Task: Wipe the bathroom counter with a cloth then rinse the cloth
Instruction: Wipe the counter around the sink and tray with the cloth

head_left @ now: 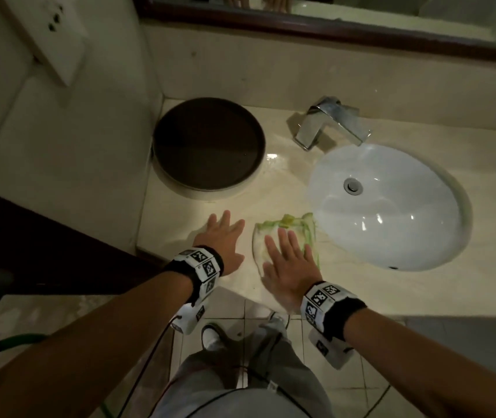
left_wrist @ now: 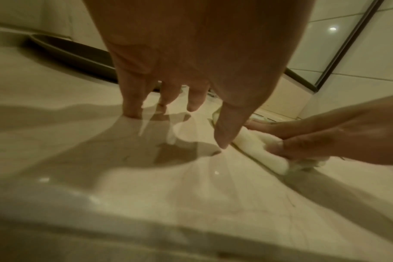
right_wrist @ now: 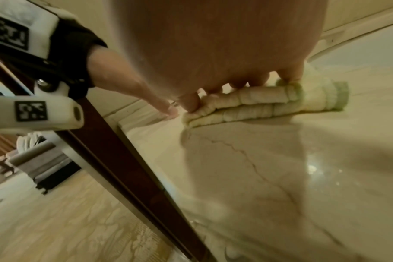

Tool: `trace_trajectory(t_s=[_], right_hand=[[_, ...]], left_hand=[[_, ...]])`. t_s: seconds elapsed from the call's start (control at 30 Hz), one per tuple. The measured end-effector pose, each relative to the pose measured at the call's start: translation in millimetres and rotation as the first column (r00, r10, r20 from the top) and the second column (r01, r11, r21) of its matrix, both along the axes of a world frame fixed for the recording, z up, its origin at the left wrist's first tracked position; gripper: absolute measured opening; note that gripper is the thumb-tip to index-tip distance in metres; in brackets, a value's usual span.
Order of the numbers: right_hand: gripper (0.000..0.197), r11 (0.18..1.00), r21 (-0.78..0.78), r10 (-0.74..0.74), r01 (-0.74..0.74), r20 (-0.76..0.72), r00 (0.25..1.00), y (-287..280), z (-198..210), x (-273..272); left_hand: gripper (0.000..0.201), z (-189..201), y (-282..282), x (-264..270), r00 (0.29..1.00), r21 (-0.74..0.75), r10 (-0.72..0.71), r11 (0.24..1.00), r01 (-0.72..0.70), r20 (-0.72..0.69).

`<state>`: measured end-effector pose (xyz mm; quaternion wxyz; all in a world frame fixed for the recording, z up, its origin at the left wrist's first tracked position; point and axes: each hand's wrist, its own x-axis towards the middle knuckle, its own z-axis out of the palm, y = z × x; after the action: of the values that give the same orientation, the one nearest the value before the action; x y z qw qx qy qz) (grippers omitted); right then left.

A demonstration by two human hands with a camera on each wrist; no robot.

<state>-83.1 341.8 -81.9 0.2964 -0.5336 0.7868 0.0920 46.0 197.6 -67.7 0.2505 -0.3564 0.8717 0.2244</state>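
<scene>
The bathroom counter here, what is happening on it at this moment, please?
A person is wiping the beige marble bathroom counter. The right hand presses flat on a folded white cloth with green edging, which lies just left of the white oval sink basin. The left hand rests open on the bare counter beside the cloth, not touching it. A round dark brown tray sits behind the left hand, and the chrome faucet shows no running water, so rinsing has not yet begun.

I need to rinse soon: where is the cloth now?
In the head view, the cloth lies flat on the counter under the right hand, between the left hand and the sink.
</scene>
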Motion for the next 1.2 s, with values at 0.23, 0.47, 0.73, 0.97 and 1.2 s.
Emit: trace_trajectory(t_s=[0.23,0.47,0.73,0.97,1.2], right_hand=[[0.064,0.994,-0.017,-0.109,0.109,-0.042,0.993,-53,1,23],[0.064,0.996,0.005,0.094,-0.094,-0.056,0.994,-117,-2,111],[0.066,0.946,-0.011,0.323,-0.325,-0.097,0.942,-139,-7,135],[0.065,0.98,-0.087,0.172,-0.178,-0.081,0.982,-88,-15,85],[0.063,0.988,-0.078,-0.142,0.133,-0.132,0.981,2,-12,-18]], left_hand=[[0.057,10,3,51,0.961,0.084,0.169,0.985,-0.154,-0.22],[0.039,22,-8,112,0.875,0.066,0.377,0.924,-0.376,-0.305],[0.067,31,-6,119,0.841,0.078,0.477,0.877,-0.473,-0.256],[0.054,20,-19,104,0.869,-0.034,0.417,0.897,-0.44,-0.267],[0.056,7,-23,71,0.931,0.004,0.305,0.951,-0.31,-0.202]])
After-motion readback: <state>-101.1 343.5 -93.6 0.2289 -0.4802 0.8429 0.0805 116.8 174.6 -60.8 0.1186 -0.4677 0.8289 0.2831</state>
